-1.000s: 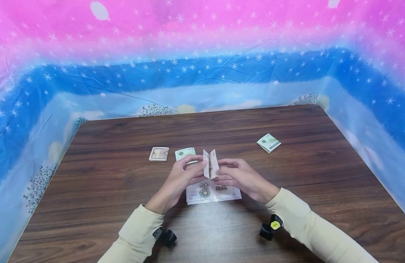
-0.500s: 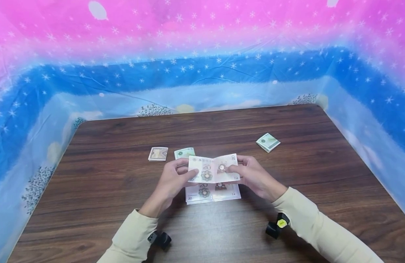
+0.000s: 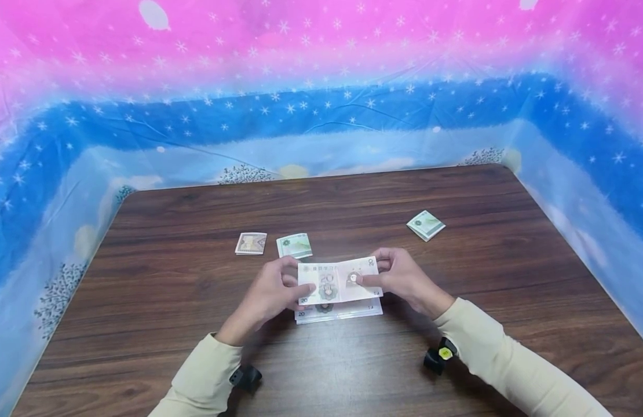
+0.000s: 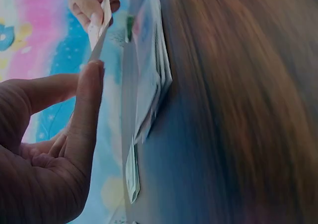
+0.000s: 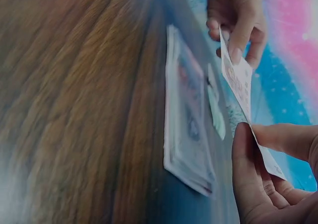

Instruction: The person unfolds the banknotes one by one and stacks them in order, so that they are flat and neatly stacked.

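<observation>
L hand (image 3: 269, 286) and R hand (image 3: 405, 281) each pinch one end of a 20 note (image 3: 327, 292), thumbs on its face, fingers behind, and it's hanging there just above a stack (image 3: 350, 311) of similar notes on the table (image 3: 144, 301), a gap btwn them in both wrist views. Watch that crease down the middle! The note's bent along it, so if one hand lets go before the other, the loose half could prob spring up or fold in. Too hard a pull outward and the crease could tear, b/c it's likely the weakest line. Then alignment: the note sits a touch skewed vs the stack, so a straight drop from here might land it crooked, edges overhanging. Fingers behind the note are a risk too, as they could catch the top of the stack on the way down & fan it out; its edges already look uneven in the L wrist view. And a green bill (image 3: 295, 244), folded, lies just past the L fingers, can't tell how close, so a careless sweep could knock it. Brown bill (image 3: 251, 244) beside it & far green bill (image 3: 426, 226) off to the R look safe for now, both folded. Containers? None that I can see; all this paper's loose, so nothing would stop a slide.
</observation>
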The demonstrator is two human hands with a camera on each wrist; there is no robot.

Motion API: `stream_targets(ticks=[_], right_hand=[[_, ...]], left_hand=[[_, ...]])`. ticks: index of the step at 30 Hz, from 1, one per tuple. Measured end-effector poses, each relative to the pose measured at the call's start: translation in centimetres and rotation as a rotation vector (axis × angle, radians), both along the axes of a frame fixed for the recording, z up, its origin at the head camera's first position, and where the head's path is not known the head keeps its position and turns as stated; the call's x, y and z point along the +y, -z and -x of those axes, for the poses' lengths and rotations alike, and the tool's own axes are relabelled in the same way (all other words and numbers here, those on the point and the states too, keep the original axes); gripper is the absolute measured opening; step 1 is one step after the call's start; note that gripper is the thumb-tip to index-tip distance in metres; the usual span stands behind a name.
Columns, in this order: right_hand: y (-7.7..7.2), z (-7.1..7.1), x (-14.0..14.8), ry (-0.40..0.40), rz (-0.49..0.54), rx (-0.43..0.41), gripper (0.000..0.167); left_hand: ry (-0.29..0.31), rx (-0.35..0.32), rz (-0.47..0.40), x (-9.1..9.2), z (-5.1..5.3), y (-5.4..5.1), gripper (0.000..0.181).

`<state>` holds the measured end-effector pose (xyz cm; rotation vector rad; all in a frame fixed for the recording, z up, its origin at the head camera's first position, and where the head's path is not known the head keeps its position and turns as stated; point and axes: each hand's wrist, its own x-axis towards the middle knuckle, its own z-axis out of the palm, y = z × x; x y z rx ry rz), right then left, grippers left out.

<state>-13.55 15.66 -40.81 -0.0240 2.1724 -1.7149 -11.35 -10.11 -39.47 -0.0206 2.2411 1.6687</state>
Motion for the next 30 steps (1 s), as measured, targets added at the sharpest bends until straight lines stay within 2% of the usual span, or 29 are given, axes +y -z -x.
stream_targets(ticks=[5, 10, 13, 22, 28, 30], right_hand=[[0.5, -0.1, -0.4, -0.046, -0.183, 0.123, 0.031], [0.9, 0.0, -0.6, -0.068, -0.332, 0.214, 0.039], [1.1, 0.0, -0.7, -0.085, -0.383, 0.248, 0.041], [1.4, 0.0, -0.6, -0.102, -0.563, 0.385, 0.049], [1.4, -0.1, -0.6, -0.1, -0.677, 0.447, 0.056], [1.4, -0.1, -0.6, -0.098, -0.693, 0.452, 0.056]], left_hand=[[0.091, 0.076, 0.219, -0.2, -0.1, -0.1, 0.044], [0.148, 0.132, 0.383, -0.1, -0.1, 0.0, 0.044], [0.165, 0.152, 0.437, 0.0, -0.1, 0.3, 0.042], [0.174, 0.182, 0.511, 0.1, -0.2, 0.5, 0.047], [0.169, 0.245, 0.664, 0.2, -0.1, 0.7, 0.054], [0.17, 0.274, 0.69, 0.2, 0.0, 0.6, 0.055]])
